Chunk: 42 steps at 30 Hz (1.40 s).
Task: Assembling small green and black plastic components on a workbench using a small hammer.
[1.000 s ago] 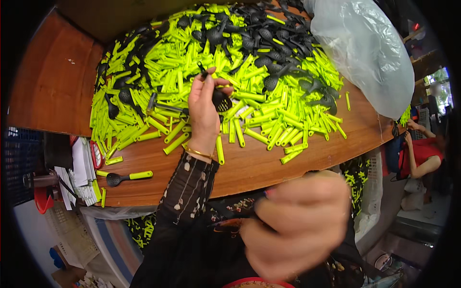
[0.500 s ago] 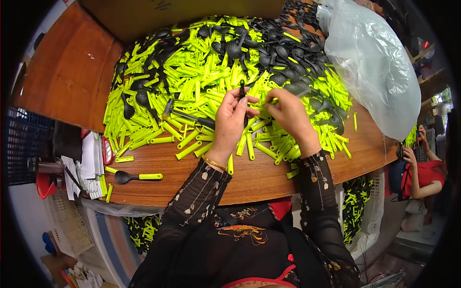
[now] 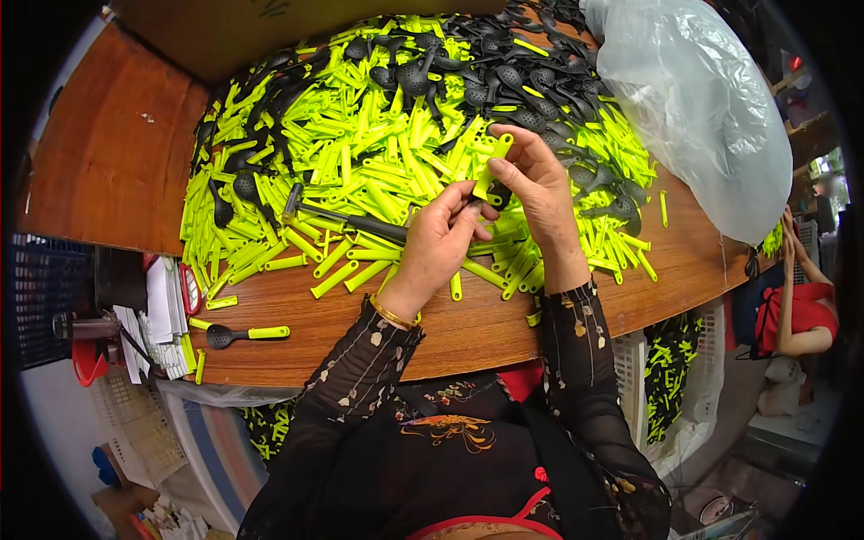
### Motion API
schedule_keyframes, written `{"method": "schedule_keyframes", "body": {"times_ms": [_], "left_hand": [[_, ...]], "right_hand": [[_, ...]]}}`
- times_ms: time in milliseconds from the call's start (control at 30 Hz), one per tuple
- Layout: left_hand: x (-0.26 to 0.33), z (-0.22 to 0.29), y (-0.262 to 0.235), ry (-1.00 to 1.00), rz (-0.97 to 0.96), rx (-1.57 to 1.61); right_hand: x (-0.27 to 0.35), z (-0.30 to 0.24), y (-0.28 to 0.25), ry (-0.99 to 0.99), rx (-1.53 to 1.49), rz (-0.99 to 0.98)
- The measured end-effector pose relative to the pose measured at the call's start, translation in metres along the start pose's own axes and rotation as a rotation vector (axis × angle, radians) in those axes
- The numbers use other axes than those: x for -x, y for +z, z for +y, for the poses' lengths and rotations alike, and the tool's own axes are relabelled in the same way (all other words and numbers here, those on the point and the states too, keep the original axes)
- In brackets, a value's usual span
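My right hand (image 3: 538, 193) pinches a bright yellow-green plastic handle (image 3: 494, 165), held tilted over the heap with its holed end up. Just below it, the closed fingers of my left hand (image 3: 441, 241) hold a black slotted spoon (image 3: 495, 194), mostly hidden behind the fingers. The handle's lower end meets or overlaps the black piece; whether they are joined I cannot tell. Under both hands lies a big pile of loose yellow-green handles (image 3: 360, 153). Black slotted spoon heads (image 3: 513, 76) are heaped at its far side.
A hammer (image 3: 373, 227) lies on the pile left of my hands. Near the table's front left is a slotted spoon with a green handle (image 3: 243, 336), beside papers (image 3: 164, 301). A plastic bag (image 3: 697, 108) bulges at the right; a wooden board (image 3: 108, 144) stands left. Another person (image 3: 796, 310) is far right.
My right hand, earlier beside the left with no handle visible, now holds a yellow-green handle up against the black piece. My left hand has tilted the spoon, which stood upright before.
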<state>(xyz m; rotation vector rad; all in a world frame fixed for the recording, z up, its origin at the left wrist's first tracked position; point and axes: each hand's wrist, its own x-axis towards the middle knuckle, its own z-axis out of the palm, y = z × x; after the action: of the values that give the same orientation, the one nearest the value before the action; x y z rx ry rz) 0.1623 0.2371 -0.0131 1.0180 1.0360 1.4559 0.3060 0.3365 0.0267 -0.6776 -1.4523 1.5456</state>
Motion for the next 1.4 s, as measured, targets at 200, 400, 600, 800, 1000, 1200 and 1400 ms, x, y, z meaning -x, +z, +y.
{"method": "schedule_keyframes", "body": {"times_ms": [200,400,600,800,1000,1200,1400], "left_hand": [[0.001,-0.003,0.000,-0.020,-0.012,-0.023],[0.000,0.002,-0.003,-0.079,-0.055,0.085],[0.000,0.005,-0.002,-0.068,-0.040,0.070],[0.001,0.004,-0.003,-0.049,-0.033,0.035],[0.000,0.006,-0.003,-0.052,-0.044,0.033],[0.002,0.009,-0.002,-0.058,-0.059,0.037],[0.003,0.012,0.002,-0.042,-0.029,0.004]], "right_hand": [[-0.001,0.002,-0.011,0.046,0.045,-0.057],[-0.002,0.005,-0.014,0.115,-0.130,-0.037],[-0.001,0.004,-0.015,0.078,-0.186,-0.005],[0.000,0.000,-0.007,0.047,-0.019,-0.077],[-0.001,0.001,-0.014,0.079,-0.228,-0.011],[-0.002,0.003,-0.010,0.058,-0.102,-0.041],[-0.001,0.006,-0.012,-0.010,0.003,-0.064]]}}
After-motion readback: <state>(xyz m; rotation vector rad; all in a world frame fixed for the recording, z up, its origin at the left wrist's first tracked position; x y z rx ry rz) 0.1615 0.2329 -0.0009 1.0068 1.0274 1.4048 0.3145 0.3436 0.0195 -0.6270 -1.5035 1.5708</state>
